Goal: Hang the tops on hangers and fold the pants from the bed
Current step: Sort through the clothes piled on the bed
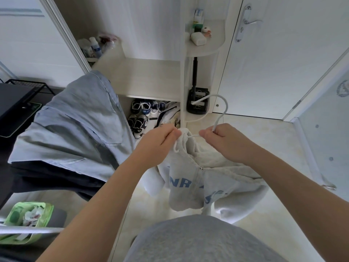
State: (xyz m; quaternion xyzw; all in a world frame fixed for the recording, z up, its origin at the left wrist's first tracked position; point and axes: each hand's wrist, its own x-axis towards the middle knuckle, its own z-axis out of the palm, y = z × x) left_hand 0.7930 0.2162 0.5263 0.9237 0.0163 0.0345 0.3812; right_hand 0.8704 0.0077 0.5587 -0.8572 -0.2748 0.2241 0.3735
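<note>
Head view, looking down past both forearms. The left hand (160, 140) pinches the top edge of a grey hoodie (188, 186) between thumb and curled fingers. The right hand (226, 140) is closed in a fist round the neck of a white hanger (223, 106), just below its hook; the hook rises above the knuckles and curves back toward the shelf unit (151, 76). The two hands are level and near each other. A thin white strand runs between them, and whether it is the drawstring or part of the hanger cannot be told.

The hoodie hangs from the two hands over the pale floor (264, 140), bunched and twisted, with blue lettering on its front. Its lower folds hang close to the person's grey-clad body at the bottom edge of the frame.

To the left, a light blue shirt (75, 125) lies draped over a dark garment (56, 178); what supports them is hidden. Under the unit's broad board, shoes (145, 114) are packed in rows. At the unit's right edge, a rounded corner shelf (211, 49) carries a white box (198, 39) and small items too blurred to identify. A white door (273, 63) with a lever handle (251, 21) stands to the right. A green wipes pack (28, 220) lies at lower left.
</note>
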